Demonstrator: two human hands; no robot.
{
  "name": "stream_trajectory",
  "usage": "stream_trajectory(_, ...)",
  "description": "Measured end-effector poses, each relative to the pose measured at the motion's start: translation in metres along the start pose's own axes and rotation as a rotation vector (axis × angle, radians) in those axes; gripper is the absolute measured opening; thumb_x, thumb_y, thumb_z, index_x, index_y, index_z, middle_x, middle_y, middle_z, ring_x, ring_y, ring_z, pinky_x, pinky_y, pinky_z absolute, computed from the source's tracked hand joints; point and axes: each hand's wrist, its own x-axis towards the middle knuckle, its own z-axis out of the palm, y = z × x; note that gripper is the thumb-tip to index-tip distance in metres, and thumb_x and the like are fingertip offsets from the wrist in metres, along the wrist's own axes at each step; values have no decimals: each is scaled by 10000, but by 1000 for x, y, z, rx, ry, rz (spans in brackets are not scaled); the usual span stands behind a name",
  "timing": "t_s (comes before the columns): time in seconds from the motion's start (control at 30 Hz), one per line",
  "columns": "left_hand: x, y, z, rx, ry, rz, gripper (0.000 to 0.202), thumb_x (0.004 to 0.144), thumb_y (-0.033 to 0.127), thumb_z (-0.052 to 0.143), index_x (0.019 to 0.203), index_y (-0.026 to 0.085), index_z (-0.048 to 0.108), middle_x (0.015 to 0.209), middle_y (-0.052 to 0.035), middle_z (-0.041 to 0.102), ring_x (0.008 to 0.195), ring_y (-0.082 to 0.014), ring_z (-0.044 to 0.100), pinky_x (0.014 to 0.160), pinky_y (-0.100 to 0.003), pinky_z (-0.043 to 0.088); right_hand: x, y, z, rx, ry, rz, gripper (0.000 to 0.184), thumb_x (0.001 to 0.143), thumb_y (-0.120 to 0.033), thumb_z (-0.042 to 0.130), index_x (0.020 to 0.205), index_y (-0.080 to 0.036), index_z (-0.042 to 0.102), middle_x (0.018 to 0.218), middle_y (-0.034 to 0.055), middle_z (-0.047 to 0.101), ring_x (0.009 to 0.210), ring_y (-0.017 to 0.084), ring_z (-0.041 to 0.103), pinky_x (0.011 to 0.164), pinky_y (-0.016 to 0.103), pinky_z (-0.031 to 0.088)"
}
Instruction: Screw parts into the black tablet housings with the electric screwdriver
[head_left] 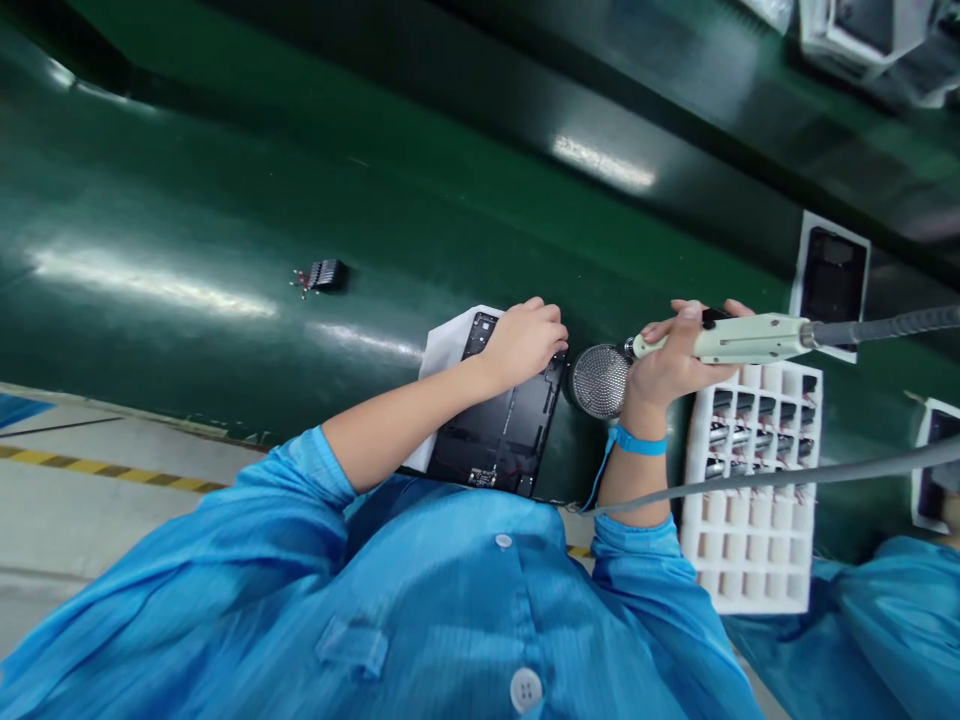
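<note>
A black tablet housing with a small circuit board at its near edge lies on a white sheet on the bench. My left hand rests across its far part, fingers curled over the far right edge. My right hand is wrapped round a pale green electric screwdriver, its cable running off to the right. The screwdriver's tip points left, just above a round perforated metal dish beside the housing. A blue wrist strap is on my right wrist.
A white foam tray with small black wired parts stands right of my right arm. A bundle of similar parts lies on the green bench at left. Another black housing lies far right. A co-worker's blue sleeve shows at lower right.
</note>
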Motion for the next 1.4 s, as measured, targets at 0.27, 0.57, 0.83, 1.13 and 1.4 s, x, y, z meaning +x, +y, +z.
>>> stream_trajectory(0.27,0,0,2,10,2,-5,332,1220,275,653,1095,189,948,1110,-121,821,1055,-299,644,906,-444,499,0,1,0,-4,-12,4,411,1005,-512,795,1249,-291,548,891,-59,708,498,99,482,517,298,519)
stream_trajectory(0.57,1,-2,3,-29,27,-14,315,1191,209,651,1050,192,932,1092,-120,817,1026,-289,657,899,-433,512,0,-8,1,-35,-14,0,451,989,-601,809,1215,-302,558,880,-57,691,505,102,481,512,308,518)
stream_trajectory(0.83,5,-4,5,-71,13,-15,253,1170,184,701,1031,152,910,1061,-124,798,994,-273,677,959,-424,543,-37,-40,17,98,-145,55,392,971,-514,780,1225,-320,552,904,-74,691,473,75,447,472,264,485)
stream_trajectory(1.13,6,1,3,-38,-8,-32,299,1179,171,642,1024,145,896,1044,-135,781,1009,-294,672,938,-438,522,-53,-27,25,175,-236,85,468,967,-531,873,1229,-297,564,919,-72,760,462,71,521,474,259,511)
stream_trajectory(1.4,8,4,4,-45,0,-42,304,1173,163,643,1022,136,905,1026,-136,775,1018,-295,676,902,-415,496,-53,-31,26,111,-235,110,517,940,-599,875,1204,-290,556,893,-72,724,470,68,517,486,267,507)
